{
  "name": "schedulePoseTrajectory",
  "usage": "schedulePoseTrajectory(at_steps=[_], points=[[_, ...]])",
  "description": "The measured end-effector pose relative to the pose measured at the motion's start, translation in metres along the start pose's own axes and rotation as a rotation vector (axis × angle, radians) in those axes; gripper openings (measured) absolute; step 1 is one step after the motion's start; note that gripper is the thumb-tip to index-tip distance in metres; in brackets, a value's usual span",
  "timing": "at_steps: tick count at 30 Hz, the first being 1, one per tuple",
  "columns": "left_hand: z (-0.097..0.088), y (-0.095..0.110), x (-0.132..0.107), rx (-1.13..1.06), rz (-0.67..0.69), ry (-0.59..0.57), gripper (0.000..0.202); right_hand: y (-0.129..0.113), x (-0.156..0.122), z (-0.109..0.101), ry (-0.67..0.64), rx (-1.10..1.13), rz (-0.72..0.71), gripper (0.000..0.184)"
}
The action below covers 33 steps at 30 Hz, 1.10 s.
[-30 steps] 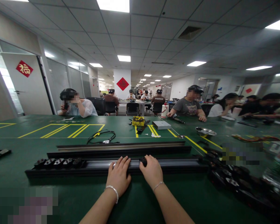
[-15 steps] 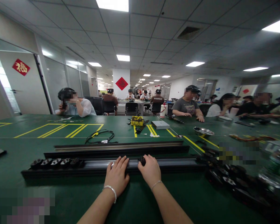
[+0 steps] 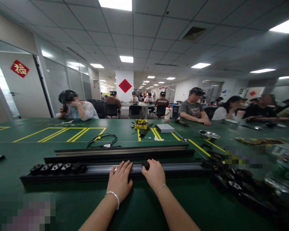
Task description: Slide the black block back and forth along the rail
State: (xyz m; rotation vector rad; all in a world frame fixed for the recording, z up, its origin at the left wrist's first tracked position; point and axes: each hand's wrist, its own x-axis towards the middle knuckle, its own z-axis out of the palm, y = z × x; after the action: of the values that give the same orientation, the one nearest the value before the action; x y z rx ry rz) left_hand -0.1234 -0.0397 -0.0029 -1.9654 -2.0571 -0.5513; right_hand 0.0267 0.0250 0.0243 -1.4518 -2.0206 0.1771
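Note:
A long black track (image 3: 183, 167) with a grey inner strip lies crosswise on the green table in front of me. My left hand (image 3: 120, 176) rests over the middle of this track with its fingers stretched out flat. To its right, my right hand (image 3: 155, 175) is closed round a small dark round piece (image 3: 146, 165) at the track. My fingers cover much of that piece, so its exact kind is unclear. Several black socket-like modules (image 3: 56, 168) sit in a row at the track's left end.
Behind lie more long dark rails (image 3: 120, 156) and a coiled black cable (image 3: 103, 140). A heap of black parts (image 3: 240, 186) and a plastic bottle (image 3: 285, 171) are on the right. Farther back are a metal bowl (image 3: 209, 135), a grey box (image 3: 165, 128) and seated people.
My hands stay practically where they were on the track. Across the table, the person in the grey shirt has brought their hands together. The view has shifted very slightly.

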Motion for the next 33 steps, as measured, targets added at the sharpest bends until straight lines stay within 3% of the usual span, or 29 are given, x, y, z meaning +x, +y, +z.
schedulePoseTrajectory(at_steps=[7, 15, 33], points=[[-0.0036, 0.0023, -0.0001, 0.017, -0.008, -0.024, 0.056, -0.0002, -0.0009, -0.0030, 0.004, -0.012, -0.023, 0.017], [-0.0021, 0.0026, 0.0001, 0.019, -0.012, -0.015, 0.056, 0.0018, -0.0046, 0.0004, 0.075, -0.008, -0.024, 0.020], [-0.0098, 0.0055, -0.0003, 0.024, -0.025, -0.037, 0.056, -0.0004, -0.0031, -0.0034, 0.062, -0.064, 0.011, 0.015]])
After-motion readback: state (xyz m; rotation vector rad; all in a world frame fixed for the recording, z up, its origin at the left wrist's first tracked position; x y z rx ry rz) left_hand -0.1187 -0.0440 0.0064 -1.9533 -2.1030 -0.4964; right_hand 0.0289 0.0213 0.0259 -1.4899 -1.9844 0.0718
